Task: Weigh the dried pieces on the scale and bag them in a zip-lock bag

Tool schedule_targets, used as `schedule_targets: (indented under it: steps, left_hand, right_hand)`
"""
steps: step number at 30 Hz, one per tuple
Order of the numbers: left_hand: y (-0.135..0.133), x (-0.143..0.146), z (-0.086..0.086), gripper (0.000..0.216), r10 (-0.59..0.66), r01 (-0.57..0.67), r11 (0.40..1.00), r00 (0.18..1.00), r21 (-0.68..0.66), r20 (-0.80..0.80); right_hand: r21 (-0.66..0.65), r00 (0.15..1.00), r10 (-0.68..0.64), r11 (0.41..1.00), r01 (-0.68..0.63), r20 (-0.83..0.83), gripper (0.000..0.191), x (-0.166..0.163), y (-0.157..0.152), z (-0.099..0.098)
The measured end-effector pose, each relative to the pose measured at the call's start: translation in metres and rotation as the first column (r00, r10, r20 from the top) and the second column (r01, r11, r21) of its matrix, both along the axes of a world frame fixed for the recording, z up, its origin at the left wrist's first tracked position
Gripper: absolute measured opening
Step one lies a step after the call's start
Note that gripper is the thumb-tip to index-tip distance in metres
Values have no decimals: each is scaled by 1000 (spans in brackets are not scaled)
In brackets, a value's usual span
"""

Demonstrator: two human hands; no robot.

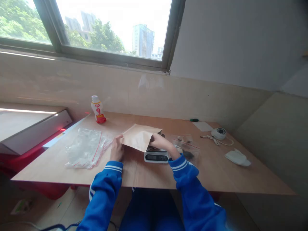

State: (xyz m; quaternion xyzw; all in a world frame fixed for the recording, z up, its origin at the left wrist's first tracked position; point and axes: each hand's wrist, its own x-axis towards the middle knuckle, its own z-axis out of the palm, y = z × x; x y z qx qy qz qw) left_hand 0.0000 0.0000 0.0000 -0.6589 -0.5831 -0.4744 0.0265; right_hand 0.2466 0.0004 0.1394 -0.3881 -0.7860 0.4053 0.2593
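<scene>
A brown paper envelope (139, 136) is held over a small grey digital scale (156, 156) in the middle of the wooden table (144, 175). My left hand (117, 148) pinches the envelope's left edge. My right hand (161, 141) grips its right side, fingers curled at the opening. Both arms wear blue sleeves with white stripes. Part of the scale is hidden under the envelope.
A stack of clear zip bags with red seals (85, 147) lies to the left, and another clear bag with dark contents (186, 149) to the right. A small drink bottle (98, 110), a white round device with a cord (218, 133) and a white cloth (237, 158) also sit on the table.
</scene>
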Motion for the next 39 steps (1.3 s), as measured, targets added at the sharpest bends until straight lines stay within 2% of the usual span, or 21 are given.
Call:
schedule_targets:
  steps: [4, 7, 12, 18, 21, 23, 25, 26, 28, 31, 35, 39]
  left_hand:
    - [-1, 0, 1, 57, 8, -8, 1000, 1000, -17, -8]
    - [-1, 1, 1, 57, 8, -8, 1000, 1000, -10, 4]
    - [1, 1, 0, 54, 22, -22, 1000, 1000, -6, 9]
    - [1, 1, 0, 51, 54, -53, 998, 998, -44, 20]
    - [1, 1, 1, 46, 64, -61, 996, 997, -60, 51]
    - [2, 2, 2, 39, 91, -84, 994, 991, -71, 94]
    - [3, 2, 3, 37, 129, -117, 989, 981, -87, 146]
    - [3, 2, 3, 38, 148, -132, 986, 974, -100, 170]
    - [3, 3, 6, 43, 190, -163, 977, 959, -137, 209]
    - [2, 4, 10, 49, 253, -210, 958, 939, -193, 234]
    - [-1, 7, 16, 51, 280, -232, 949, 932, -215, 230]
    - [-2, 7, 17, 51, 279, -230, 948, 934, -221, 224]
  right_hand:
    - [-23, 990, 141, 990, -142, -16, 15, 14, -10, 8]
    - [-77, 981, 172, 981, -179, -89, 16, 21, -13, 10]
    - [-8, 979, -1, 1000, -1, -202, 15, 26, -11, 6]
    - [15, 942, -91, 995, 102, -323, 19, 29, -12, 8]
    - [-36, 869, -176, 983, 180, -463, 21, 38, -5, 5]
    - [-73, 773, -257, 962, 264, -580, 25, 47, 7, -1]
    - [-92, 699, -340, 925, 368, -630, 30, 56, 22, -12]
    - [-78, 705, -373, 907, 413, -604, 29, 59, 30, -18]
    - [-12, 786, -408, 890, 455, -464, 25, 60, 45, -30]
    - [79, 880, -399, 899, 431, -259, 18, 52, 66, -46]
    - [116, 926, -357, 922, 371, -122, 21, 39, 84, -59]
    - [162, 935, -353, 925, 344, 29, 20, 39, 86, -64]
